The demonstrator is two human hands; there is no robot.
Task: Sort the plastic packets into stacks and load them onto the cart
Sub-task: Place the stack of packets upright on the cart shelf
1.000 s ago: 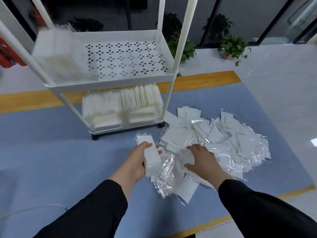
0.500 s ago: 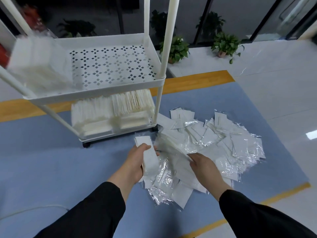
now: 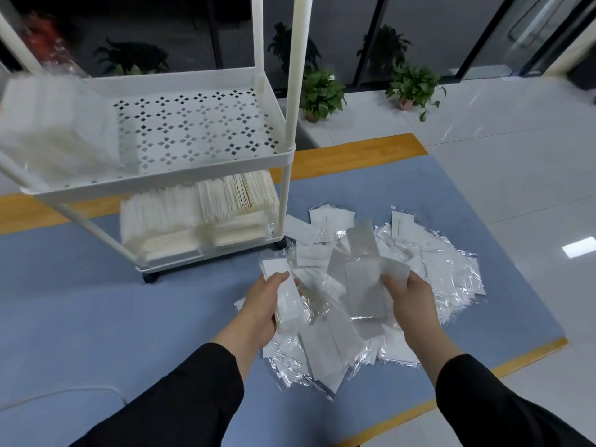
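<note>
Blue table [image 3: 96, 301] carrying a white tiered cart [image 3: 206, 175]; the cart's upper tray holds a blurred stack at its left, and its lower tray is filled with stacked packets [image 3: 196, 217]. Loose pile of plastic packets [image 3: 429, 269] on the table just right of the cart's base. Left hand [image 3: 264, 304], fingers curled around a small stack of packets [image 3: 283, 295] above the pile's left edge. Right hand [image 3: 409, 295], fingers pinching several lifted packets [image 3: 364, 285] over the pile.
</note>
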